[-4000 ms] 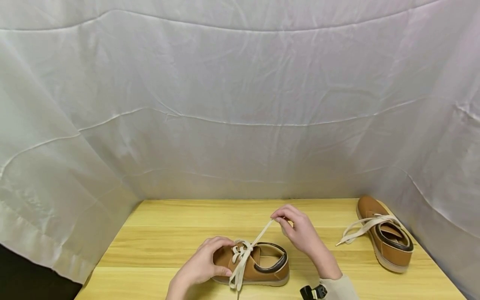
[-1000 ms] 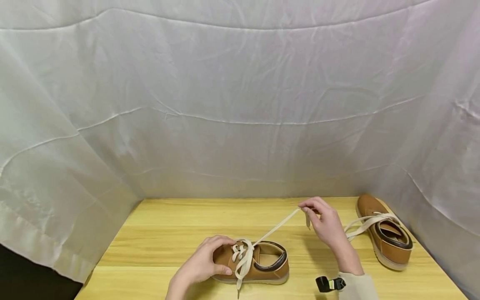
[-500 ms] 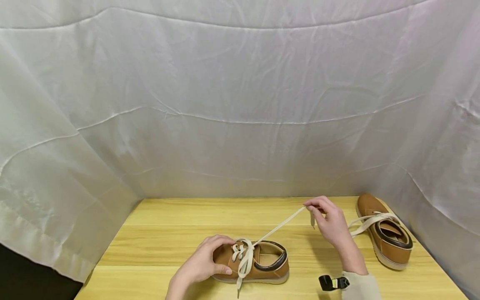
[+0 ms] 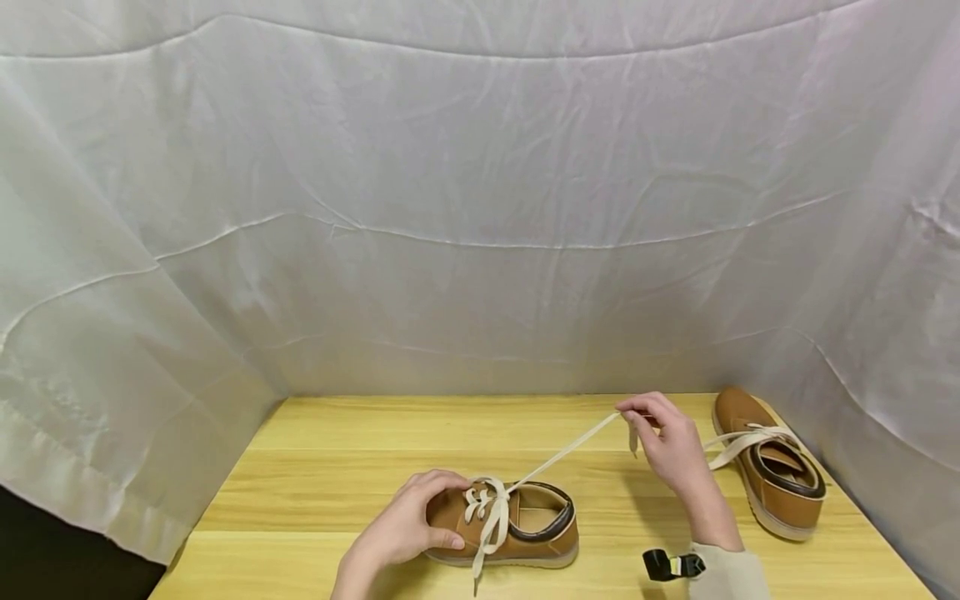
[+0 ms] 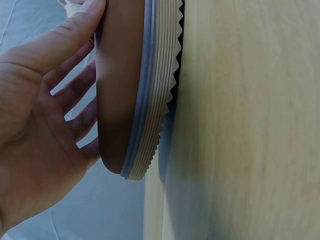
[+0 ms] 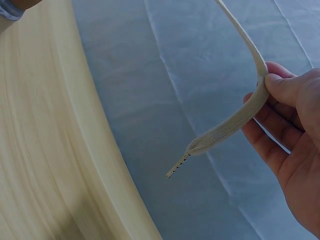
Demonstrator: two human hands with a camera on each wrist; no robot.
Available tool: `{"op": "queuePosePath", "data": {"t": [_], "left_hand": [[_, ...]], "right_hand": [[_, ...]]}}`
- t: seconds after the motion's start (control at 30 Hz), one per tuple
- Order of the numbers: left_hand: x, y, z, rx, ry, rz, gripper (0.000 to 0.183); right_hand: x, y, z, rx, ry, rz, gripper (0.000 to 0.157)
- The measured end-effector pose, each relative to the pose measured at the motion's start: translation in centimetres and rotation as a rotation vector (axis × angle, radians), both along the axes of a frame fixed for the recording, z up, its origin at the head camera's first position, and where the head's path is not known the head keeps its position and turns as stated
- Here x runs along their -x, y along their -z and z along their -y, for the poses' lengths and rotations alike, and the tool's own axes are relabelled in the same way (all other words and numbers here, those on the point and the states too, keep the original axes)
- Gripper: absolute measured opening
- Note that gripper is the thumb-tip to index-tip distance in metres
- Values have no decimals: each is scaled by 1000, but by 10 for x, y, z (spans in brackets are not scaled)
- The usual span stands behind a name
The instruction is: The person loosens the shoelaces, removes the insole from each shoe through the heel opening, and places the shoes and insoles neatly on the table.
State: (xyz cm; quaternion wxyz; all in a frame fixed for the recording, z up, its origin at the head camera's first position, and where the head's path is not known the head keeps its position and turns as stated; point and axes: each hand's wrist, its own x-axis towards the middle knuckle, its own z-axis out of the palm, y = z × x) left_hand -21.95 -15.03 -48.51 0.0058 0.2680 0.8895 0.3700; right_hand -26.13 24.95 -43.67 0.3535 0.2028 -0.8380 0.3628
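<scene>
A brown shoe (image 4: 534,552) lies toe-left at the table's front, with cream laces tied over its tongue. My left hand (image 4: 408,521) grips the toe, thumb on the near side and fingers over the far side. In the left wrist view, the hand (image 5: 40,110) wraps round the brown toe (image 5: 119,90) above a ridged sole. My right hand (image 4: 663,437) pinches one shoelace (image 4: 566,451), pulled taut up and right from the knot. The lace's free end (image 6: 225,129) hangs past the fingers in the right wrist view. A loop and another tip droop over the shoe's near side.
A second brown shoe (image 4: 787,504), its laces trailing left, stands at the right end of the wooden table (image 4: 337,450). Grey cloth (image 4: 480,308) hangs behind and along both sides. A black strap device (image 4: 671,566) is on my right wrist.
My right hand has moved right and slightly up, drawing a longer stretch of lace from the knot; the lace hanging at the near side has thinned. The left hand has stayed on the toe.
</scene>
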Motion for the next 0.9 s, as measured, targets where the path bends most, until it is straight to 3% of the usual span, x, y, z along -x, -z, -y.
{"op": "queuePosePath", "data": {"t": [0.9], "left_hand": [[-1,-2,0,-6,0,19,67]], "right_hand": [[-2,-1,-16,60,44,-27,22]]}}
